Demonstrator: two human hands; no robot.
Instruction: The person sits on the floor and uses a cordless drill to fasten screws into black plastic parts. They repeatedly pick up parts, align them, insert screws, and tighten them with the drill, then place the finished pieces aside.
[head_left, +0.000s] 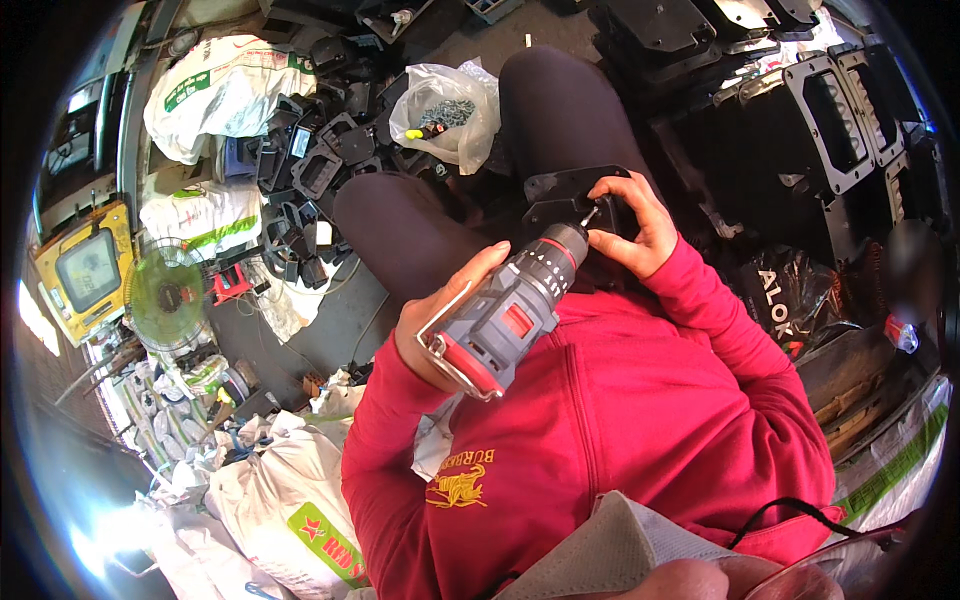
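My left hand (440, 325) is wrapped round a grey and red cordless drill (515, 310), its handle hidden behind the drill body and my palm. The drill tilts up and to the right. A short bit (591, 216) at its chuck meets or nearly meets a flat black part (572, 192); contact I cannot tell. My right hand (645, 225) grips that part at its right side, with thumb and fingers close around the bit tip. The part is held over my right thigh. Any screw at the tip is too small to make out.
A clear plastic bag of small screws (445, 115) lies beyond my knees, by a heap of black housings (325, 160). Black cases with grey frames (825, 125) are stacked at the right. A green fan (168, 292) and yellow scale (88, 272) stand left, above white sacks (285, 490).
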